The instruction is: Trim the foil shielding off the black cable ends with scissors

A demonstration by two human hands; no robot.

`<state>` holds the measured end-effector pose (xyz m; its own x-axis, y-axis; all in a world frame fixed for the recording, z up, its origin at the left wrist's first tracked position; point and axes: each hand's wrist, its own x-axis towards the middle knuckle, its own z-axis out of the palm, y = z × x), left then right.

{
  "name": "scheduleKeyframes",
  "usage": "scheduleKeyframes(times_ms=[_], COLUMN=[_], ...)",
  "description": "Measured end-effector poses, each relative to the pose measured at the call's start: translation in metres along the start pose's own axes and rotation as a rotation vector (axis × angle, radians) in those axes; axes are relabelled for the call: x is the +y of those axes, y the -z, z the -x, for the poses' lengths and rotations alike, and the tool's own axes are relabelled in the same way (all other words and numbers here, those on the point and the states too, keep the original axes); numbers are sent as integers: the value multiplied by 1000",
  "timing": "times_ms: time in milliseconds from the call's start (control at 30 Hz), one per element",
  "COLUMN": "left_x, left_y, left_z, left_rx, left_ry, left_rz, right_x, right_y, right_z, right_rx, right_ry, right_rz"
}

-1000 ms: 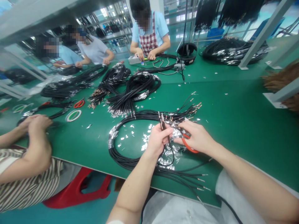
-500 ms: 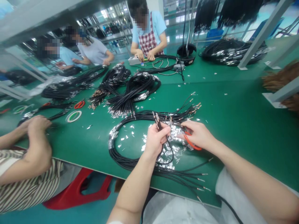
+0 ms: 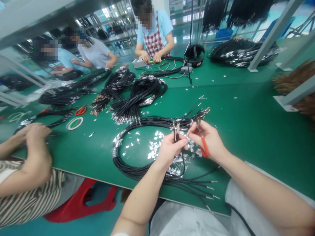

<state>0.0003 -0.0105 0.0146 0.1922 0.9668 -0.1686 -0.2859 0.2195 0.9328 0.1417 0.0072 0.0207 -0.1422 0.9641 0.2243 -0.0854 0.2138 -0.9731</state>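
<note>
My left hand (image 3: 169,150) is closed round several black cables with stripped ends (image 3: 176,131) pointing up. Scissors with orange handles (image 3: 204,148) sit in my right hand (image 3: 210,136), their dark blades upright. The right thumb and a fingertip pinch close beside the left fingers; what lies between them is too small to make out. Beneath both hands, silver foil scraps (image 3: 154,149) are scattered on the green table. A curved bundle of black cables (image 3: 128,170), wrapped in foil at its left bend, lies around the scraps.
Coiled cable bundles (image 3: 146,90) lie beyond my hands. To the left are a roll of tape (image 3: 74,123), another orange-handled pair of scissors (image 3: 80,110) and a co-worker's arms (image 3: 36,154). Grey posts (image 3: 275,34) stand at the right. Other people work across the table.
My left hand has moved slightly right with the cable ends. The right hand has turned, bringing the scissors' blades upright, and its fingertips have come closer to the left hand.
</note>
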Motion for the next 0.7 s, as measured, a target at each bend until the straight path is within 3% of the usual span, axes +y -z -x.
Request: scheduleKeyframes(times_ms=[100, 200, 300, 467, 567, 700], left_x=[2, 2, -2, -11, -12, -8], left_y=[5, 7, 5, 0, -2, -1], left_z=[0, -2, -3, -5, -4, -1], left_rx=[-149, -186, -55, 210, 261, 184], left_ry=[78, 114, 63, -168, -248, -120], left_rz=[71, 84, 18, -215, -314, -217], right_x=[4, 7, 4, -2, -3, 0], right_y=[1, 2, 1, -5, -7, -4], right_z=[-1, -3, -2, 5, 8, 3], right_rx=[-38, -40, -12, 41, 77, 78], right_ry=[-9, 2, 24, 67, 110, 51], right_rz=[-23, -12, 18, 161, 250, 154])
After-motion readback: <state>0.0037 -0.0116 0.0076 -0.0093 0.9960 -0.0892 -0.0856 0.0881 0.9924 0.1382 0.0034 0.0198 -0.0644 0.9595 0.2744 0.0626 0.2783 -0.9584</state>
